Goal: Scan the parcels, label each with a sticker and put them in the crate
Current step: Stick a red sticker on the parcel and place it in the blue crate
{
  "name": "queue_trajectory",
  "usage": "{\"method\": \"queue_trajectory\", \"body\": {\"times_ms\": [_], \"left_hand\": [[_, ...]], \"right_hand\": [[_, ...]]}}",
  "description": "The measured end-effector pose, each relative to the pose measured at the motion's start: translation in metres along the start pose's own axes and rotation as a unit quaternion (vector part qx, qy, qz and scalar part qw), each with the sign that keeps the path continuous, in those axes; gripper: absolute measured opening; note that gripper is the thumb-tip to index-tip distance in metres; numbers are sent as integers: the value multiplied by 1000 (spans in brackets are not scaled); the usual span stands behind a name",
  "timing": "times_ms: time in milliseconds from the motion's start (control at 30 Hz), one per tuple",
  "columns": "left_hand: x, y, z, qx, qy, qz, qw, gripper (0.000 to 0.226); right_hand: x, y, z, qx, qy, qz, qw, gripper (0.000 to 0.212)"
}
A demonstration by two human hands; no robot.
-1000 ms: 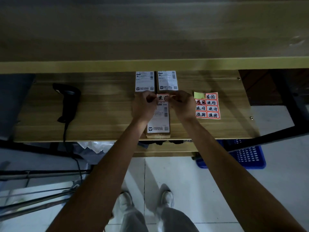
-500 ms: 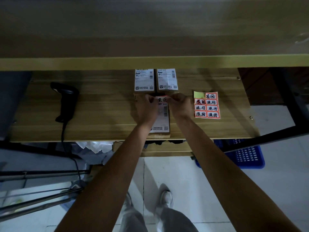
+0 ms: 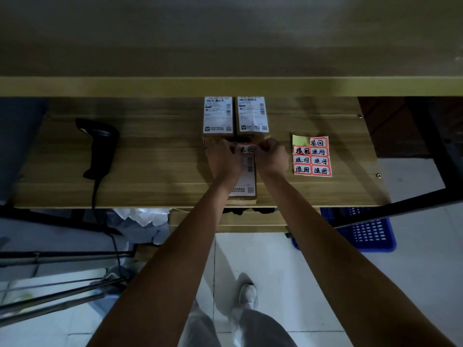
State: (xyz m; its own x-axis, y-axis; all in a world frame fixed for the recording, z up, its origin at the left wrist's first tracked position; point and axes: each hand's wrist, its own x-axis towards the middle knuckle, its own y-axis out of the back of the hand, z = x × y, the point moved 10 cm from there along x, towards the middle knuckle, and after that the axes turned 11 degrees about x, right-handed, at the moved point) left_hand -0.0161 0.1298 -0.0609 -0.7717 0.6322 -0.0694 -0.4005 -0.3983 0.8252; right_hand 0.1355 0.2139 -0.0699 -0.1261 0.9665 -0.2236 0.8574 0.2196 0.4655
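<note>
— Orange sticker (image 3: 246, 149) is going onto the near parcel (image 3: 244, 180): the left hand (image 3: 223, 160) and right hand (image 3: 271, 157) each pinch an end of it with curled fingers, right at the parcel's far end. Whether it is pressed flat yet cannot be told.

— And how far along does that put the job?

— Early, by the look of it. Two more parcels, the left one (image 3: 218, 115) and the right one (image 3: 252, 114), lie side by side just beyond the hands, and neither shows an orange sticker. The sheet (image 3: 311, 156) beside the right hand has one spot peeled and seven left. Nothing can be seen inside the crate (image 3: 368, 232); it sits on the floor under the table's right end, mostly hidden.

— Room to move?

— The near parcel reaches the table (image 3: 155, 171) front edge, so it could slide off toward the person. An upper shelf (image 3: 225, 86) overhangs the far parcels, limiting lift there. The scanner (image 3: 100, 144) lies well to the left, cord hanging over the edge. Open wood lies between it and the parcels.
</note>
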Motion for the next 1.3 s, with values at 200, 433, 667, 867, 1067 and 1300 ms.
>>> {"method": "queue_trajectory", "body": {"times_ms": [200,433,667,867,1067,1300], "left_hand": [[8,-13,-6,34,-9,26,999,21],[10,-16,-5,58,-6,46,997,22],[13,-18,-5,73,3,58,996,21],[13,-19,-4,88,9,57,994,23],[7,-16,-2,92,8,59,994,22],[-5,-5,-14,-4,85,36,996,69]], "right_hand": [[-2,1,-6,-23,27,17,999,20],[-4,3,-9,-47,43,24,998,18],[-6,2,-12,-68,59,33,995,19],[-5,1,-16,-100,81,32,991,20],[-7,-1,-18,-136,100,32,985,22],[-6,-2,-1,-52,75,35,995,41]]}}
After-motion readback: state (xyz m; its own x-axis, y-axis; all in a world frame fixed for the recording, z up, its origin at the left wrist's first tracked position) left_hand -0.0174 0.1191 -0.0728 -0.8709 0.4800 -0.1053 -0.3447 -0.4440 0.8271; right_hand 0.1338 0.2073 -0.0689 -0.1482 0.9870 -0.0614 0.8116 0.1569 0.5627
